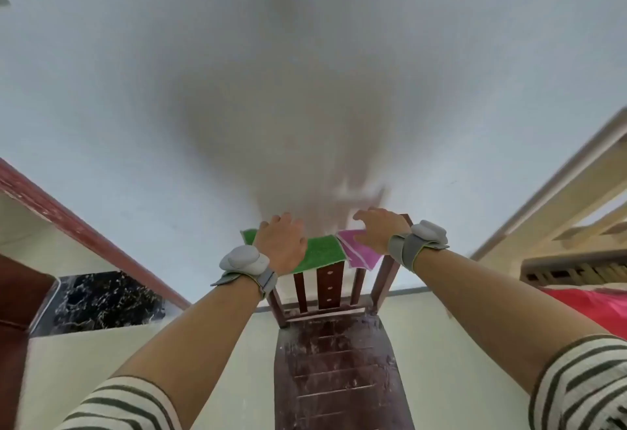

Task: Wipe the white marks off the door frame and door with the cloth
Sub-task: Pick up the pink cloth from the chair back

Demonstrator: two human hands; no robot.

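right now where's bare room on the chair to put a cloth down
The dusty dark brown wooden chair seat is bare, from the back slats to the picture's bottom. Crowded above the slats: green fuzzy cloth, pink striped cloth, left hand and right hand.

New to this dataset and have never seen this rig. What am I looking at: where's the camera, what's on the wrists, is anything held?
There is no robot here. This is a single picture from a wide-angle camera worn on a person's head, which explains the bent edges and the blur. The two bare arms belong to the wearer. Each wrist carries a grey strapped pod; the picture does not show what it is for. Ahead stands a dark wooden chair. A green cloth and a pink cloth hang over its back. The left hand rests on the green one and the right hand on the pink one. Whether the fingers grip is hidden. A red-brown frame runs along the left.
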